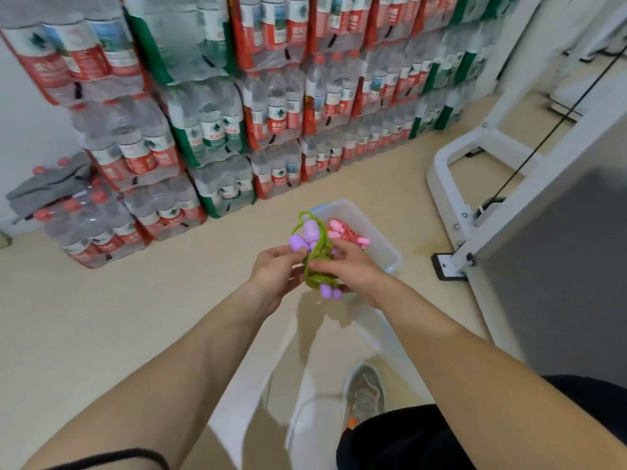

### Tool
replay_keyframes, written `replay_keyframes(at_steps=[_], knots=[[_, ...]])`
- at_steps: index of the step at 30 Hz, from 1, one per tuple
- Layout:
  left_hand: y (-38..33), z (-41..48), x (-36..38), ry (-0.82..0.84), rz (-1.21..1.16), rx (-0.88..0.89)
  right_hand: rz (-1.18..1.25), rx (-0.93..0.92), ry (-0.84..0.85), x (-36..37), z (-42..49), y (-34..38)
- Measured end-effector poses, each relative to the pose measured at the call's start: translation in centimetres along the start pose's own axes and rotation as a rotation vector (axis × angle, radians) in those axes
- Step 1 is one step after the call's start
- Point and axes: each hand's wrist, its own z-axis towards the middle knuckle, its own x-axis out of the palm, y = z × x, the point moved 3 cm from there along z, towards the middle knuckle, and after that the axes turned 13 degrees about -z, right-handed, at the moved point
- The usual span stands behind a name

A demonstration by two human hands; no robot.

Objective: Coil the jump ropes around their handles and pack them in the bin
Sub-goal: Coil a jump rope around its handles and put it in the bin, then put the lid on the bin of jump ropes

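Beige floor [135, 300], stacked water-bottle packs [237, 113] behind, both hands – left [276, 269], right [351, 273] – gripping green-corded jump rope [317, 259] over clear bin [380, 239]

Nothing here can actually be read. The shrink-wrapped packs of water bottles [217, 130] stacked against the wall carry red and white labels [137, 157] with a small dark tree-like emblem, but the print on them is too blurred to make out. No numbers or signs show elsewhere.
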Motion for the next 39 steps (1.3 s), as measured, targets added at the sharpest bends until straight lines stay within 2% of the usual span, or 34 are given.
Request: replay_keyframes(at_steps=[5,8,10,14,16,18,20,23,27,30,34,39], knots=[[2.4,7.2,4.1,0.052,-0.090,-0.035,0.061,0.097,-0.267,-4.6,5.5,-4.5],[3.4,11.0,6.3,0.070,-0.038,-0.068,0.040,0.139,-0.399,-7.2,9.7,-7.4],[4.5,13.8,6.5,0.035,0.169,-0.025,-0.080,0.152,-0.446,-8.4,12.5,-9.2],[7.0,18.8,4.6,0.009,1.019,0.244,-0.307,0.204,-0.431,-9.0,17.9,-12.4],[8.0,20.0,3.5,0.031,1.238,0.323,-0.335,0.212,-0.400,-8.3,20.4,-13.9],[8.8,20.9,2.6,0.092,1.347,0.405,-0.369,0.228,-0.382,-7.4,21.9,-14.8],[9.3,21.6,1.5,0.199,1.364,0.486,-0.462,0.200,-0.428,-7.0,22.2,-14.8],[9.3,22.1,0.2,0.331,1.349,0.509,-0.497,0.168,-0.582,-7.1,21.0,-14.8],[8.9,20.8,-0.5,0.336,1.459,0.534,-0.528,0.247,-0.665,-6.4,17.0,-15.3],[9.2,18.4,-1.7,0.259,1.504,0.574,-0.583,0.350,-0.732,-4.5,13.1,-15.7],[10.1,14.5,-4.0,0.133,1.586,0.508,-0.478,0.475,-0.574,0.3,9.8,-16.3],[10.5,10.3,-8.3,-0.025,1.576,0.364,-0.312,0.389,-0.456,5.6,9.4,-14.6]])
